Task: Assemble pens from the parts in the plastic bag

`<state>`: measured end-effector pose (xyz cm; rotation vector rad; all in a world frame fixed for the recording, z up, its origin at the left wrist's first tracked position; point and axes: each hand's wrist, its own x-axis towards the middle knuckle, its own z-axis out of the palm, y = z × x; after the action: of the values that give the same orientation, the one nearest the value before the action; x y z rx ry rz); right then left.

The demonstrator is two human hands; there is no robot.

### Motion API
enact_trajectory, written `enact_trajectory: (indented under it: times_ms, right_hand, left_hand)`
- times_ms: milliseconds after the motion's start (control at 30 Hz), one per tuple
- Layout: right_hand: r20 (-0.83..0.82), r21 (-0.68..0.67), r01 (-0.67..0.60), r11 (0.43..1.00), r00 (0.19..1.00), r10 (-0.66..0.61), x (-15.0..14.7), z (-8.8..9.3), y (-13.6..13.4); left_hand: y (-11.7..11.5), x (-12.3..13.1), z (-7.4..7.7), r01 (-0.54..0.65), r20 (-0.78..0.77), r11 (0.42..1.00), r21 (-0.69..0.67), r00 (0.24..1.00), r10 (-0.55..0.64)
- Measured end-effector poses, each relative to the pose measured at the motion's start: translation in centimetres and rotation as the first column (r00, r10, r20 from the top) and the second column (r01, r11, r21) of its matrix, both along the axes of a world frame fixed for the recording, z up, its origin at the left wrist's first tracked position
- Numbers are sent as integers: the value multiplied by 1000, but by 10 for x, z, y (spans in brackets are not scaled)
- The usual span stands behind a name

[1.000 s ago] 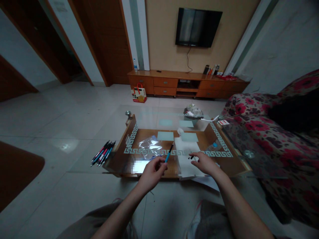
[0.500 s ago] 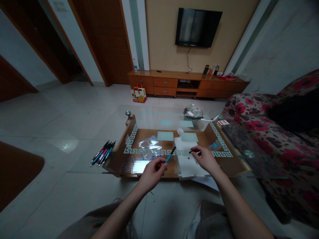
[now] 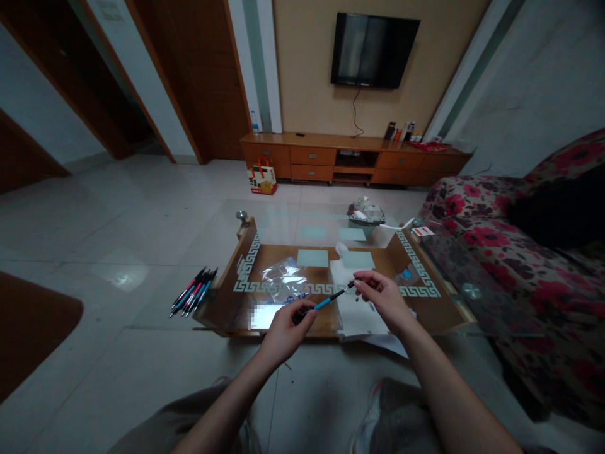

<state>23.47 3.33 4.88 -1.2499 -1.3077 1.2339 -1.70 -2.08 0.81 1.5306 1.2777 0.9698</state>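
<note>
My left hand is closed round a blue and black pen, which slants up to the right over the glass coffee table. At the pen's far end my right hand pinches a small black pen piece. A short pale section shows between that piece and the black part of the barrel. Whether the piece is seated on the pen I cannot tell. Left of my hands, several pens in blue, red and black lie in a heap on the glass.
A clear plastic bag lies beyond my left hand, and white paper is below my right. Farther back on the table is a bundled plastic bag. A floral sofa stands at the right, a TV cabinet against the wall.
My right hand has moved slightly left and up, bringing the black piece from apart to the pen's end. The pen now tilts flatter in my left hand.
</note>
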Motion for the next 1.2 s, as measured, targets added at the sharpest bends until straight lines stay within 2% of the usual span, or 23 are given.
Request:
enact_trajectory:
  times_ms: [433,767,1200]
  right_hand:
    - [66,7,-65,998,996,64,-3,4,-3]
    - [29,-8,-115,993,993,115,-5,3,-4]
    - [99,-9,-256,967,962,255,-7,-3,-6]
  left_hand:
    - [0,1,2,-4,37,1000,-7,999,4]
    - [0,2,5,-7,59,1000,-19,998,8]
    - [-1,3,10,-4,55,1000,-6,999,5]
